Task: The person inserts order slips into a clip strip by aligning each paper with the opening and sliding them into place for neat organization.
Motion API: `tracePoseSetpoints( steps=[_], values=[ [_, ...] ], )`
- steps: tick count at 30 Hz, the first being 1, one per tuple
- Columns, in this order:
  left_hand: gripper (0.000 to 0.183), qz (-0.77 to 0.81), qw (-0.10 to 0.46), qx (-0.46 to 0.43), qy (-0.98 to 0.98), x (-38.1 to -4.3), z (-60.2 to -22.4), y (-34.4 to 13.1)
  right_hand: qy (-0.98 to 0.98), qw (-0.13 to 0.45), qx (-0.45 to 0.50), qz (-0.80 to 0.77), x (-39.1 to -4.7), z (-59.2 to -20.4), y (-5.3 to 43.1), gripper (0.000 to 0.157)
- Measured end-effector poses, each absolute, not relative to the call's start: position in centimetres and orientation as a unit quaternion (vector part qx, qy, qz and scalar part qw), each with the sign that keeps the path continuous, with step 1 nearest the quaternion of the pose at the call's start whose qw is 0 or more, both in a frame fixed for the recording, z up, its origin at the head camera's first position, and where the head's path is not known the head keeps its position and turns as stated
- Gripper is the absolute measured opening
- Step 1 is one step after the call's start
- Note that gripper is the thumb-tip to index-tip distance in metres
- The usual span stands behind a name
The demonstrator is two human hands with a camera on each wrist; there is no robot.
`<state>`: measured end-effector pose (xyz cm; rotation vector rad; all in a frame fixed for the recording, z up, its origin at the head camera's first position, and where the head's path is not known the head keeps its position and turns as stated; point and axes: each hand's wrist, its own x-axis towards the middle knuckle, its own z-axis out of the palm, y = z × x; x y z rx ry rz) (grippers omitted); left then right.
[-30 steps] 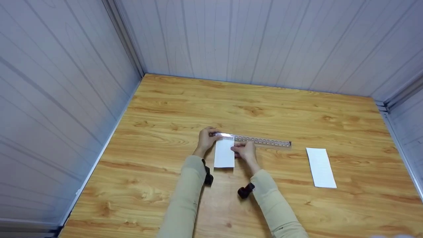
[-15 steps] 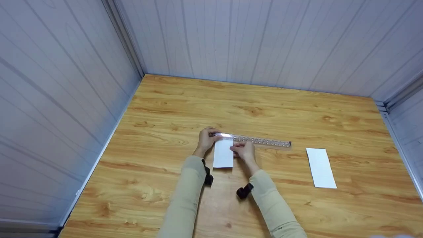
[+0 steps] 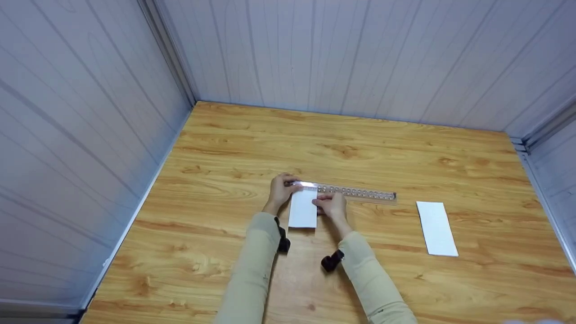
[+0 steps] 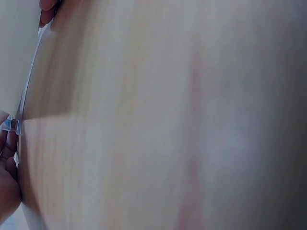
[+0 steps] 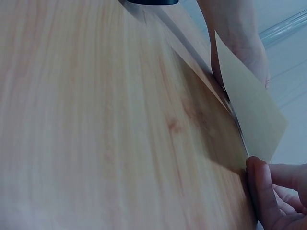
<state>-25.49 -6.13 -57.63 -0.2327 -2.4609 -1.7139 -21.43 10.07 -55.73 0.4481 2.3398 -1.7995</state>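
Observation:
A clear plastic ruler [image 3: 360, 194] lies crosswise at the middle of the table in the head view. My left hand [image 3: 280, 191] grips its left end, thumb on the near side. Overlapping that end of the ruler is a white rectangular sheet of paper [image 3: 303, 211], its near edge casting a shadow on the wood. Thumb and fingers of my right hand [image 3: 334, 206] pinch the paper's right edge. The right wrist view shows the paper [image 5: 252, 103] tilted up from the table, with the right hand [image 5: 278, 191] at its edge.
A second white paper rectangle [image 3: 437, 228] lies flat to the right, apart from the hands. Pale panelled walls [image 3: 315, 54] stand along the back and sides of the wood-grain table [image 3: 216, 148].
The paper has slid slightly left along the ruler, and my right hand has moved left with it. My left hand and the ruler have stayed in place.

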Motion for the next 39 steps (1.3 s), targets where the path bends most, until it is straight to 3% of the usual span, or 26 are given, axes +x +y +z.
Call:
tracePoseSetpoints(
  steps=[15,23,30,39],
  values=[
    [0.019,-0.594,0.063,-0.080,-0.798,-25.4,-57.6,-6.1,0.776,0.073,0.146,-0.609,-21.3,-55.8,10.1,0.014],
    [0.019,-0.618,0.064,-0.095,-0.778,-24.3,-55.4,-6.1,0.763,0.071,0.149,-0.625,-21.2,-55.6,10.0,0.014],
    [0.018,-0.585,0.082,-0.099,-0.801,-25.4,-57.7,-6.3,0.760,0.081,0.149,-0.628,-21.2,-55.7,9.9,0.015],
    [0.018,-0.585,0.077,-0.092,-0.802,-25.4,-57.7,-6.1,0.769,0.071,0.143,-0.619,-21.3,-55.8,9.8,0.014]
  ],
)
